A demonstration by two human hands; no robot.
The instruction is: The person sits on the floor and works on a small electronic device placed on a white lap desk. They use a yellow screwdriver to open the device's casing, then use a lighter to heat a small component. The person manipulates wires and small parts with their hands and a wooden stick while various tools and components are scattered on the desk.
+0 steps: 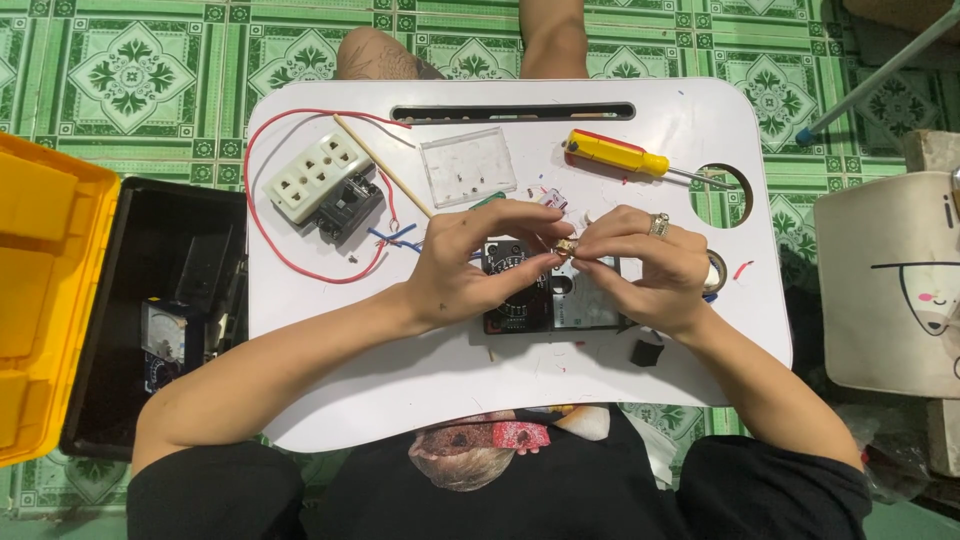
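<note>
Two hands meet over the white plastic lap table point(700, 370): the left hand point(470, 262) and the ringed right hand point(640, 262) pinch one small brass-coloured metal part point(566, 246) between their fingertips (its exact form is too small to tell). It hovers directly above a black opened circuit device point(520, 300), between both palms.

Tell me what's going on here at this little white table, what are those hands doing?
A person sits at a white lap table and pinches a small brass-coloured part between the left hand and the right hand, just above a dark circuit board. A yellow-handled screwdriver, a clear plastic cover and a white socket strip with a red wire lie on the table. An open yellow toolbox sits to the left on the floor.
</note>
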